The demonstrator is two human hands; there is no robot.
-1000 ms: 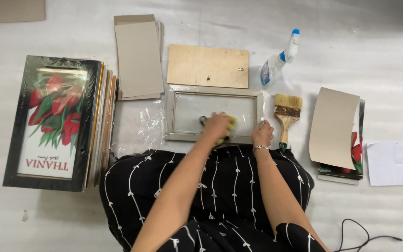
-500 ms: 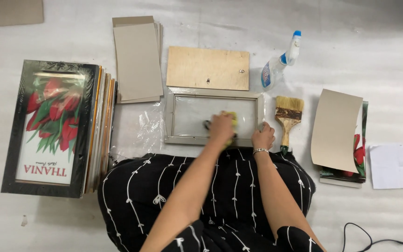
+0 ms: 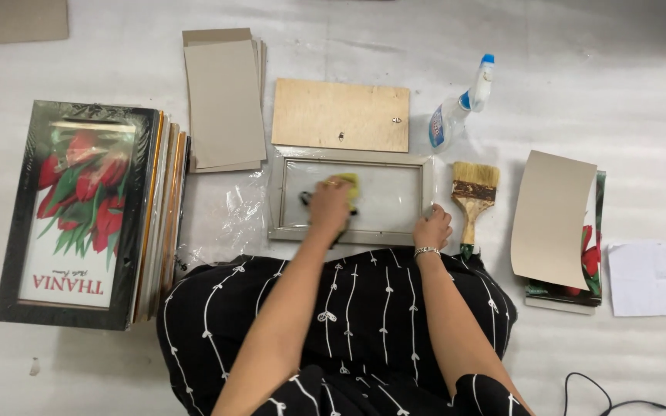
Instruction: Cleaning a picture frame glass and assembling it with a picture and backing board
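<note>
The left hand [image 3: 331, 206] presses a yellow cloth [image 3: 348, 185] flat on the glass of the pale picture frame [image 3: 352, 233], fingers closed over the cloth, while the right hand [image 3: 432, 228] rests with fingers curled on the frame's lower right corner, pinning it. The frame lies on a clear plastic sheet [image 3: 225, 219] on the white floor [image 3: 580, 92], just in front of the person's lap, between the stack of framed prints [image 3: 79, 208] on the left and the paintbrush [image 3: 473, 196] on the right. To wipe well, I judge the cloth should stay flat under an even palm, strokes should overlap and run out to the edges and corners, and the holding hand should keep to the rim so it leaves no marks on the glass. Counted: one frame in hand, one cloth, one spray bottle [image 3: 456, 108], one paintbrush, one plywood backing board [image 3: 341, 115] above the frame, one pile of grey cardboard sheets [image 3: 223, 100] whose number I cannot tell, one loose cardboard sheet [image 3: 553, 217] lying over a flower print, one white paper [image 3: 653, 277] at the far right
</note>
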